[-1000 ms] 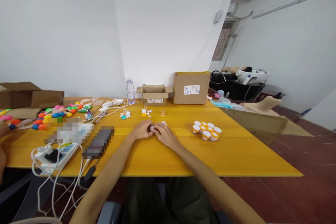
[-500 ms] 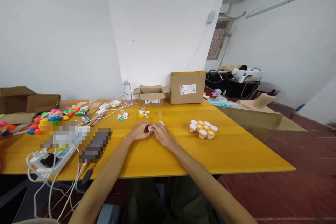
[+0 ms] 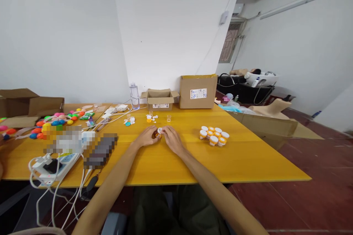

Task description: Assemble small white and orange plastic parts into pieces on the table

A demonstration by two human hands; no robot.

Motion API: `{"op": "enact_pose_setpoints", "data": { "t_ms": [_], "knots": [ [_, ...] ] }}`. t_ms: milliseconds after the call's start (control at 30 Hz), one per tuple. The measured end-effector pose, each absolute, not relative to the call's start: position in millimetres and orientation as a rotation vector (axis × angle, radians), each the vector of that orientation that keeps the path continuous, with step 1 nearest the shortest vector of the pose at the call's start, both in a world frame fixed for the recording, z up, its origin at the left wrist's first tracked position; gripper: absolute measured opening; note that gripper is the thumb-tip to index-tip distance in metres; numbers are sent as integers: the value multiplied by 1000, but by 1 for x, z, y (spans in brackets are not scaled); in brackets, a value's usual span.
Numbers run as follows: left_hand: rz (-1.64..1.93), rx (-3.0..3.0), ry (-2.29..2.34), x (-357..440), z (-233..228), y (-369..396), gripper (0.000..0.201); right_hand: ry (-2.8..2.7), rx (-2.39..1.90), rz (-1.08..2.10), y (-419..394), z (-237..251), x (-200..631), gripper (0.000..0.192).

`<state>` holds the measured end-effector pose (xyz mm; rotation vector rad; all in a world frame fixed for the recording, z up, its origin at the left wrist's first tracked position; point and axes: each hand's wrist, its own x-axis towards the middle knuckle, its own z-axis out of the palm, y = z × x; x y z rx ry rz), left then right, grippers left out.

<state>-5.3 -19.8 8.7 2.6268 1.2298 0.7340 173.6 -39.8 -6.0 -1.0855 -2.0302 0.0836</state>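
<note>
At the far left of the yellow table [image 3: 248, 161], an open brown carton [image 3: 30, 104] sits against the wall, with a spread of coloured plastic balls [image 3: 55, 122] just in front of it. Nearer the front edge lies a white power strip [image 3: 56, 163] with white cables [image 3: 55, 194] hanging over the side. Further along, close to the wall, a clear water bottle [image 3: 134, 95] stands upright beside a small open cardboard box [image 3: 160, 99]. A few small loose parts [image 3: 150, 118] lie scattered on the table in front of that box.

Near the middle of the table, the left hand [image 3: 146, 137] and the right hand [image 3: 171, 140] meet, both resting low over the surface. Between their fingertips is a small jar with a white lid [image 3: 159, 131]; its orange body just shows underneath. The left hand pinches the jar from its side with curled fingers, and the right hand pinches it from the other side with thumb and forefinger. Whether the jar touches the table cannot be told.

To the right, well apart from the hands, a cluster of orange jars with white lids [image 3: 214, 135] stands together. Behind it, against the wall, a taller closed cardboard box [image 3: 198, 91] bears a white label.
</note>
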Motion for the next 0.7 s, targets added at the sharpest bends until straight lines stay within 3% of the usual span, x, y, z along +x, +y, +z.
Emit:
{"op": "enact_pose_setpoints", "data": {
  "t_ms": [167,300,467,700],
  "knots": [
    [770,2566,1250,-5,7,-19,16,-2082,-1024,63,-45,-5,173,23],
    [804,2451,1179,-5,5,-18,6,-2192,-921,8,-47,-8,172,23],
    [871,2164,1016,-8,1,-11,23,-2207,-739,-67,-46,-10,172,23],
    [969,1896,980,-12,-1,-2,19,-2210,-565,-158,-48,-9,171,22]
  ]
}}
